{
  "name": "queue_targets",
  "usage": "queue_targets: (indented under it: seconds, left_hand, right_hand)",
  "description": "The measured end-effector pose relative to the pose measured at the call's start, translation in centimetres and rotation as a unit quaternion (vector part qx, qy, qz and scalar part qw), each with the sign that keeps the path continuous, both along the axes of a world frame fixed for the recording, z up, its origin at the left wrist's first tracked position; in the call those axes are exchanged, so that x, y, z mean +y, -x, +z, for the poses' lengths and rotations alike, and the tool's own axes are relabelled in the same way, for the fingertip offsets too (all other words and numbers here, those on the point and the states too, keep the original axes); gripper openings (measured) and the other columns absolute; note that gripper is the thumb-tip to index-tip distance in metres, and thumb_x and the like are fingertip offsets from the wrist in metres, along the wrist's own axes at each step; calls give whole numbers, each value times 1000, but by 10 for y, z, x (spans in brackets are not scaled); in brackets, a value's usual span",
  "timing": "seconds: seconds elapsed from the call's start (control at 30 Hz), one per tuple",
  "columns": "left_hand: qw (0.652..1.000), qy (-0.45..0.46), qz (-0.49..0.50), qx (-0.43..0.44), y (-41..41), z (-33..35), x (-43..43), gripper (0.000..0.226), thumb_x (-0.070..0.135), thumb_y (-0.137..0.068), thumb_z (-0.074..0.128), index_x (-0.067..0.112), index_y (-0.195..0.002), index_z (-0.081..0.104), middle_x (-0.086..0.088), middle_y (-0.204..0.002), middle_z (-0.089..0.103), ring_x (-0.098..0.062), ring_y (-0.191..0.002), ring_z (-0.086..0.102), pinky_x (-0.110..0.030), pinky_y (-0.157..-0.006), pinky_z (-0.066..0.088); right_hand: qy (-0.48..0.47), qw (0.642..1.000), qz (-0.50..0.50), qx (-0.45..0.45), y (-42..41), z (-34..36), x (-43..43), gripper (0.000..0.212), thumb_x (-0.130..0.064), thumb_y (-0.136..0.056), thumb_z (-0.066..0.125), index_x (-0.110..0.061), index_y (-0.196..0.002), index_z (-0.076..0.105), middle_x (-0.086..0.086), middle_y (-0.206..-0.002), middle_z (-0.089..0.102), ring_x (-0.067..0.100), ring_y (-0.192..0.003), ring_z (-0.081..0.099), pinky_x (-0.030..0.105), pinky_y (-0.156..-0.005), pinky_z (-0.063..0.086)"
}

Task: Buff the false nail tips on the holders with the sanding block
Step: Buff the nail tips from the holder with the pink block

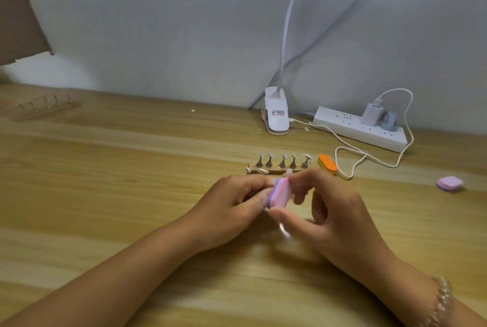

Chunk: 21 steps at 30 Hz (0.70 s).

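A pink and purple sanding block (278, 194) is held upright above the table between my two hands. My right hand (329, 210) pinches it, thumb at its lower end and fingers at its top; this hand is blurred. My left hand (234, 205) has its fingers curled against the block's left face and grips a small nail tip holder that is mostly hidden. A pale tip (288, 172) shows just above the block. Behind the hands a wooden stand (253, 170) carries several metal holders (283, 161) with clear nail tips.
An orange sanding block (327, 163) lies right of the stand, and another pink block (449, 183) lies at the far right. A white clip lamp (276, 113), a power strip (361, 128) and a looping cable (350, 152) sit at the back. A clear rack (44, 106) is far left.
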<state>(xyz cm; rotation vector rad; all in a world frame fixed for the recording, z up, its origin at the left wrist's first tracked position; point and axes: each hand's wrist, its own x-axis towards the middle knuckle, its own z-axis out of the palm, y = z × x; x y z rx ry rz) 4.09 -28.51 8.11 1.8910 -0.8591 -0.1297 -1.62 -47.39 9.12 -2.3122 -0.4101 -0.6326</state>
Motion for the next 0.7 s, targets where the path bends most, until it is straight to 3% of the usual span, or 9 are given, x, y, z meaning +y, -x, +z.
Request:
queue_targets:
  seconds: [0.13,0.27,0.33,0.43,0.57,0.7]
  left_hand:
    - [1000,11,-8,19,0,1,1,22,16,-101,51,13,-105,72,19,-76,69,7,-62,55,-12,-56,40]
    - [1000,21,-6,22,2,2,1,18,9,-99,56,15,-101,72,8,-79,70,-2,-54,53,-19,-53,44]
    - [999,30,-2,20,2,2,1,18,5,-99,58,16,-101,72,10,-77,69,-1,-52,52,-19,-53,44]
    - [999,36,3,18,2,1,1,18,7,-98,60,19,-100,73,19,-71,65,-1,-50,53,-17,-52,43]
    - [999,36,2,10,1,1,1,16,10,-98,61,19,-99,74,14,-76,69,-4,-49,54,-20,-50,44]
    - [999,39,-1,-4,3,1,1,13,21,-94,62,23,-98,75,22,-73,67,-4,-46,56,-18,-49,43]
  right_hand:
    - [-55,998,-19,28,-3,3,-4,36,-63,-76,70,-31,-90,61,-9,-77,59,10,-48,43,13,-50,29]
    - [10,1000,11,1,2,1,3,37,-60,-76,66,-28,-94,61,-13,-76,56,9,-49,41,16,-50,29]
    - [-13,1000,15,16,2,1,2,38,-61,-75,64,-28,-93,61,-12,-76,56,9,-48,41,16,-49,28]
    - [-22,999,-21,20,1,4,-1,40,-63,-75,60,-27,-91,61,-10,-76,56,12,-49,42,19,-51,29]
    - [-15,1000,16,12,3,3,3,36,-59,-77,64,-25,-88,58,-11,-74,56,9,-47,40,13,-49,27]
    - [-19,999,-31,10,1,6,-1,38,-62,-76,59,-25,-84,61,-11,-74,55,13,-50,42,21,-52,32]
